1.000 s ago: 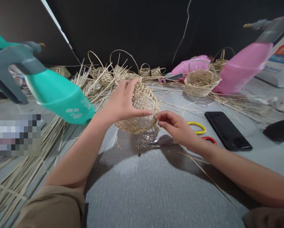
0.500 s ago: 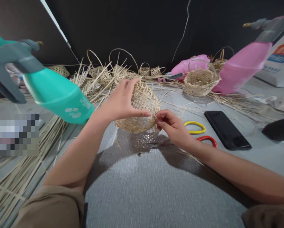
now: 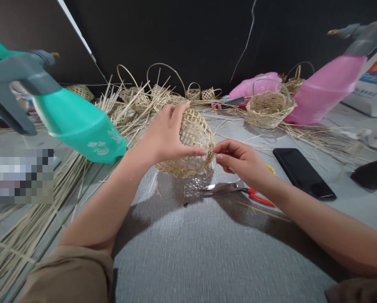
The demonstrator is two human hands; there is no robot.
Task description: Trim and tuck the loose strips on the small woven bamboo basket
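A round woven bamboo basket (image 3: 197, 130) lies tilted on the grey table, its open-weave side showing. My left hand (image 3: 168, 136) grips it from the left, thumb across the near side and fingers over the top. At the basket's right edge, my right hand (image 3: 239, 160) has thumb and forefinger pinched together, apparently on the end of a thin strip; the strip itself is too small to make out well. Scissors (image 3: 226, 187) with red and yellow handles lie beneath my right hand, blades pointing left. The right forearm and hand partly cover the yellow handle.
On the left stand a green spray bottle (image 3: 81, 122) and a pile of bamboo strips (image 3: 40, 227). A black phone (image 3: 303, 173), a small handled basket (image 3: 267, 110) and a pink spray bottle (image 3: 329, 90) are on the right. Several small baskets line the dark wall.
My right hand has drawn slightly up and right from the basket's edge, its fingers still pinched. The scissors' blades now show more fully. The left hand keeps its hold on the basket.
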